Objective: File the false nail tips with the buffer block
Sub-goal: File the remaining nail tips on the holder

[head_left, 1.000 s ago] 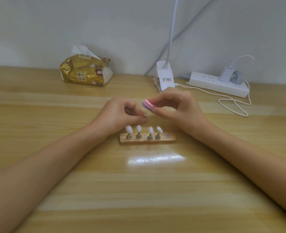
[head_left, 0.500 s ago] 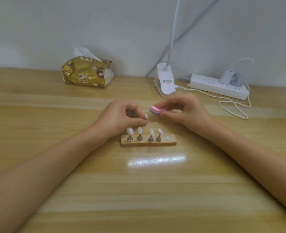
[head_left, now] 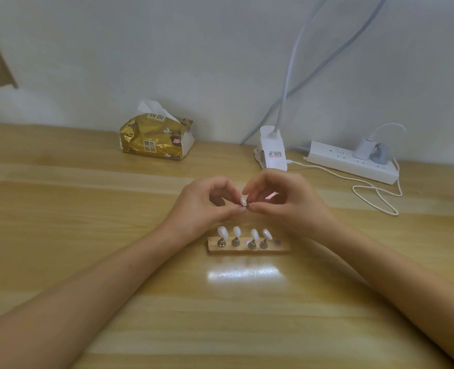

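Block (head_left: 271, 195) now seemingly inside right hand (head_left: 287, 202) grip, beside left hand (head_left: 204, 206)'s pinched nail tip (head_left: 243, 201)

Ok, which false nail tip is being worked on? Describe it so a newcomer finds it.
On the table, find the wooden stand; the left hand and right hand meet just behind it. The tip is the small white oval held at the left hand's fingertips. Unlike the four tips standing on pegs in the stand, it is held off the stand.
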Available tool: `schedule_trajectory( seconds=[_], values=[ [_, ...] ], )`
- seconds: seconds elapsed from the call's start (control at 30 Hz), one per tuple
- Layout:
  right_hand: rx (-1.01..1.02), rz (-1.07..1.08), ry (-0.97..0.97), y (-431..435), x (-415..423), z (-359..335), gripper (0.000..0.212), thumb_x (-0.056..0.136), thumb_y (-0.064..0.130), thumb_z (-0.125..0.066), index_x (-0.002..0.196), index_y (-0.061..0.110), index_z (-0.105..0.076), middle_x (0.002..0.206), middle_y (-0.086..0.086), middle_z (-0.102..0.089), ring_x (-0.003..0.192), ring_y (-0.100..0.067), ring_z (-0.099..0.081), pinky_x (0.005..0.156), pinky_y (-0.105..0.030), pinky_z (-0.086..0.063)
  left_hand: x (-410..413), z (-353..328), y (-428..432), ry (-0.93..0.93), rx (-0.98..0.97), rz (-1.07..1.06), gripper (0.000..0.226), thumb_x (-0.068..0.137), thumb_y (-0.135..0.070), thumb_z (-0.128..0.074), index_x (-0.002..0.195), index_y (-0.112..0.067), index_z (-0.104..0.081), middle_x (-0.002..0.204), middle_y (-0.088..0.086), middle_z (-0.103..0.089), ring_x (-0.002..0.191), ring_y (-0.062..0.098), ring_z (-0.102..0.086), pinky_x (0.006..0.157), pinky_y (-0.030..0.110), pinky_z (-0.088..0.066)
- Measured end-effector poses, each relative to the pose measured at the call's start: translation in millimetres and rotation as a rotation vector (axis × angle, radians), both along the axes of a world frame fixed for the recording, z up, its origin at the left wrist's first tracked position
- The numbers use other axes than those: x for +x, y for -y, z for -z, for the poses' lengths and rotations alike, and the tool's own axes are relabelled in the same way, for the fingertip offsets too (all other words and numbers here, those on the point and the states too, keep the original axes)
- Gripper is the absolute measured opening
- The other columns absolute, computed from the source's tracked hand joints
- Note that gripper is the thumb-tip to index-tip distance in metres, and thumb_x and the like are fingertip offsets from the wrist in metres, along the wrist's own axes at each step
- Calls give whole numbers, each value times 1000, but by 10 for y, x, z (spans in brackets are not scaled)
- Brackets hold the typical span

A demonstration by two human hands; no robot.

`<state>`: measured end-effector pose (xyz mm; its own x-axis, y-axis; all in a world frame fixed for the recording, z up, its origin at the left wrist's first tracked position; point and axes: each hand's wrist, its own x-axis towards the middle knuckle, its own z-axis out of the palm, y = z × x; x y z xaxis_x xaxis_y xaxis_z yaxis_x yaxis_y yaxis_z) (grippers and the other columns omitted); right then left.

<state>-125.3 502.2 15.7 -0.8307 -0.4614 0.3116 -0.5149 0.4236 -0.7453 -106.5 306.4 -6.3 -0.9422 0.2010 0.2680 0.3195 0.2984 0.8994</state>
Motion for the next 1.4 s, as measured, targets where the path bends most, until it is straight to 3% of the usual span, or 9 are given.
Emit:
schedule_trajectory(
  seconds=[0.2,0.37,0.5,0.8,0.87,0.97,1.07,1.2,1.4],
  values=[
    [21,-95,98,26,8,-153,14,81,-1,-79,87,11,-75,87,7,-66,82,-22,-63,78,-40,-54,-22,-6,57,73,76,45,31,72,-15,-85,87,-9,-58,77,-7,-74,67,15,-50,71,29,-47],
    [-67,-35,218,-103,87,-142,12,80,3,-80,80,15,-75,81,4,-73,78,-10,-61,76,-28,-50,-38,-14,56,55,128,77,27,77,-38,-71,90,-15,-63,91,-1,-77,78,14,-62,71,15,-46],
    [56,-10,231,-424,262,-63,9,79,8,-82,78,16,-78,85,1,-72,74,-9,-61,64,-16,-45,-46,-5,30,68,140,42,36,93,-43,-48,94,-12,-66,88,-1,-76,72,5,-59,72,17,-49],
    [147,22,169,-465,396,-8,14,79,9,-82,79,23,-77,85,9,-69,74,-2,-60,63,-10,-41,-59,31,36,107,-38,130,12,98,-12,-56,93,-12,-67,87,-2,-76,87,7,-72,75,13,-50],
    [160,28,159,-462,397,-10,18,78,12,-83,85,27,-77,87,12,-67,77,-3,-61,65,-11,-42,-78,-84,113,165,-152,206,15,98,-7,-54,97,-14,-68,93,-6,-76,93,4,-70,79,12,-49],
    [223,4,159,-462,383,-9,33,73,15,-88,99,32,-75,93,11,-62,81,-4,-59,71,-10,-42,-109,-343,431,109,-558,334,31,94,-4,-58,100,-32,-70,102,-25,-67,98,-5,-62,82,11,-46],
    [273,-3,93,-460,395,11,30,73,14,-88,95,30,-76,92,12,-61,83,-5,-58,71,-9,-40,15,-420,667,185,-776,436,41,82,-21,-78,110,-46,-64,110,-28,-54,103,-6,-52,87,12,-43],
    [240,27,-42,-454,478,38,24,75,9,-87,93,22,-77,91,11,-62,83,-6,-60,69,-7,-40,326,-167,472,59,-611,206,42,67,-41,-86,103,-43,-66,105,-23,-57,96,-1,-55,86,23,-48],
    [219,60,-74,-495,491,44,24,75,7,-86,93,20,-77,90,6,-60,81,-5,-59,68,-12,-42,416,-29,315,-93,-417,66,24,71,-27,-86,90,-29,-72,96,-19,-62,86,9,-59,75,20,-48]
  ],
)
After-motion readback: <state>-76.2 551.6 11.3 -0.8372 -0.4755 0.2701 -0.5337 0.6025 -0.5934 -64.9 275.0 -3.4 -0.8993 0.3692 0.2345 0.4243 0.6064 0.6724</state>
